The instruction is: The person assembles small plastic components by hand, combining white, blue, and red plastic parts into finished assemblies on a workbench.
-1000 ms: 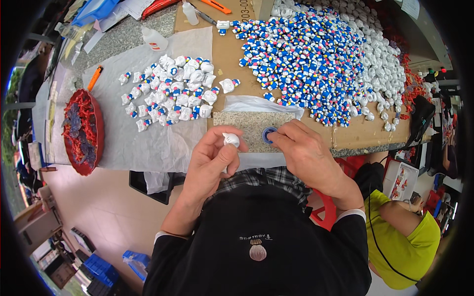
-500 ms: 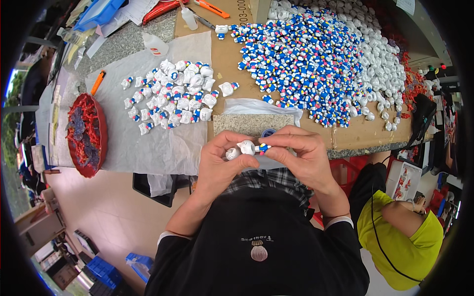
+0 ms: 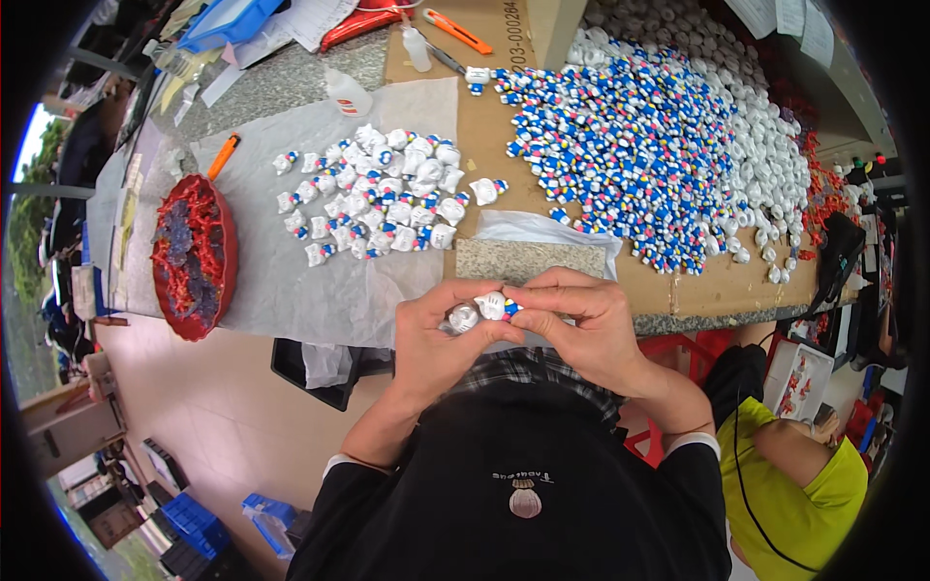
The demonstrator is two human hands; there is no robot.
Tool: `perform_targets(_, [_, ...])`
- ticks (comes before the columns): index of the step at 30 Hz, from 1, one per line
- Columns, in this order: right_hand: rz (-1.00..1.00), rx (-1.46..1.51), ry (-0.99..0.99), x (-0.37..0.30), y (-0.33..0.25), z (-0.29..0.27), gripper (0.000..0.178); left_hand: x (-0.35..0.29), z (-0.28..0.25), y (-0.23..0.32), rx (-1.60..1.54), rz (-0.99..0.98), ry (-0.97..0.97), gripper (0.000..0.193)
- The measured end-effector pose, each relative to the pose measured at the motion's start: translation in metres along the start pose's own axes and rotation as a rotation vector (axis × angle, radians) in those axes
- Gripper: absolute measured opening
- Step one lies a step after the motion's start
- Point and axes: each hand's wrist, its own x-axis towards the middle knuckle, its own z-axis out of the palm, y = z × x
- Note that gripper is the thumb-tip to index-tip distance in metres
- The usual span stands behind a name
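Together, two hands [image 3: 433, 337], two white heads [image 3: 491, 306]

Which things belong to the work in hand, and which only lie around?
Likely in use:
white heads, in the left hand
blue body, in the right hand
body pile
head pile

Probably just lying about:
orange cutters
blue tray
red packet

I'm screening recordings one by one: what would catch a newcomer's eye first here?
Most likely the heap of blue-and-white pieces over the cardboard at upper right. Next, the red bowl at left, and the white head and blue body held near the picture's center.
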Motion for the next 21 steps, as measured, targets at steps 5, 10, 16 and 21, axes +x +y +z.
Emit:
perform_targets(5, [-0.037,-0.240,-0.147,0.064,-0.018,0.001,0.027,0.001,-0.041,-0.010,-0.066,-0.127,0.208,0.027])
perform_targets(10, [-0.368,-0.501,0.077,0.184,-0.004,0.024,0.040,-0.003,-0.087,-0.036,0.470,-0.018,0.520,0.034])
perform_targets(16, [-0.315,-0.687,0.171,0.266,0.042,0.075,0.050,0.000,-0.095,-0.044,0.536,-0.053,0.571,0.042])
perform_targets(21, [-0.184,-0.652,0.017,0.266,0.029,0.074,0.054,-0.014,-0.094,-0.026,0.227,-0.117,0.605,0.033])
